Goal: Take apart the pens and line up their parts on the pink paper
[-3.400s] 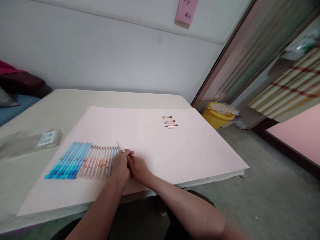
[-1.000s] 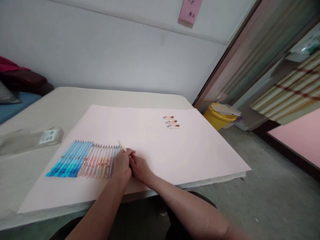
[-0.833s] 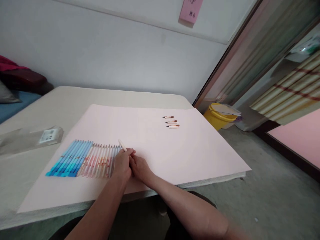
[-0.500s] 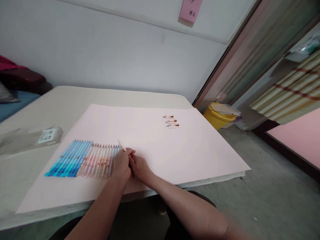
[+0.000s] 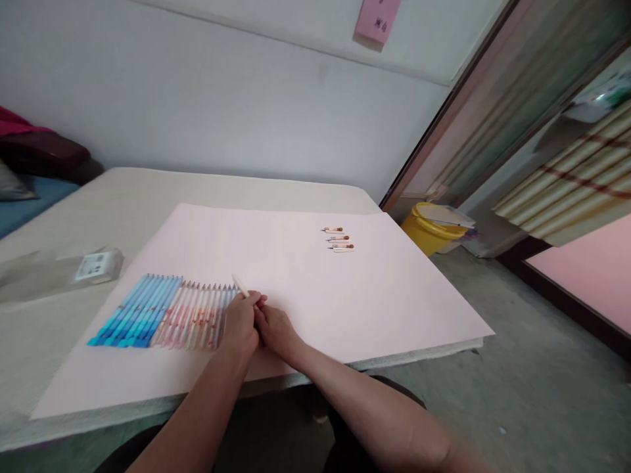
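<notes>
A white pen (image 5: 240, 286) pokes up at a slant from between my two hands, its upper end pointing away to the left. My left hand (image 5: 241, 320) is closed around it. Fingers of my right hand (image 5: 277, 332) are closed against the left fingers, where the pen's lower part runs in and is hidden. Just left of them lies a tight row of pens: blue pens (image 5: 142, 309) at the far left, then pale pens with pink and orange prints (image 5: 194, 315). My left hand covers the row's right end.
Three small items with brown ends (image 5: 340, 239) lie far right on the pale pink sheet (image 5: 374, 295) covering the table. A clear plastic bag with a label (image 5: 93, 266) is at the left. A yellow bucket (image 5: 426, 230) stands beyond the table's right side.
</notes>
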A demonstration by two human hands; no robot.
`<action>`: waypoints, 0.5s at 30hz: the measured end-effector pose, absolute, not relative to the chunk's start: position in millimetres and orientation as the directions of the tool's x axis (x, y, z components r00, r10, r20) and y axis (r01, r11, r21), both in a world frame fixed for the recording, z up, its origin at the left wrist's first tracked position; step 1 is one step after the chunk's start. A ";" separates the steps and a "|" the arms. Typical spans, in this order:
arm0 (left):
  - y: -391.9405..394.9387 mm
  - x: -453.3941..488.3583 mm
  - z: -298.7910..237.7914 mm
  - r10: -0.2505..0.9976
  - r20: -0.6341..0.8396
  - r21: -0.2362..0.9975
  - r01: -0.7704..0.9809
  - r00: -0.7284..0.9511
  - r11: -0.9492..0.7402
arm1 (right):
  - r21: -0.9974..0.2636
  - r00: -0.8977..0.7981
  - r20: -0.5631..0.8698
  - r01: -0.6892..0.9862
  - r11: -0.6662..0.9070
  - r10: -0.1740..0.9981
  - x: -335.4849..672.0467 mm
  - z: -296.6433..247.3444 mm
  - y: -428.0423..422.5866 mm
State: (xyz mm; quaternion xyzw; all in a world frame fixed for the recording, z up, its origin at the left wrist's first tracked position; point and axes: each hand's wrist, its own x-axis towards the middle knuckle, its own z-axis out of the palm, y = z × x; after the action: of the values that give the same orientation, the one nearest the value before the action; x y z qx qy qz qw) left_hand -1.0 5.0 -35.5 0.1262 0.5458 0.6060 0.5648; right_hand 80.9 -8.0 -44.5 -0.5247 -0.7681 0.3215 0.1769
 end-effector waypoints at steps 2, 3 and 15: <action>4.8 -0.7 -34.7 0.818 -0.468 0.802 -0.550 -0.334 0.234 | -0.679 -0.381 -0.065 0.694 0.239 0.922 80.8 -44.5 -8.0; 4.7 -0.5 -34.5 0.816 -0.470 0.801 -0.550 -0.336 0.235 | -0.679 -0.378 -0.069 0.696 0.235 0.923 80.7 -44.3 -8.0; 3.7 0.0 -33.4 0.820 -0.469 0.804 -0.542 -0.328 0.243 | -0.644 -0.417 -0.087 0.716 0.269 0.905 81.8 -38.7 -8.5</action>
State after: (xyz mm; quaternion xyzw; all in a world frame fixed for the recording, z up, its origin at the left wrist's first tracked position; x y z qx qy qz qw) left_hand 0.0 3.7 -33.4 0.1264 0.5493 0.6021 0.5655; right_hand 81.8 -8.5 -38.7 -0.5181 -0.7820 0.3117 0.1511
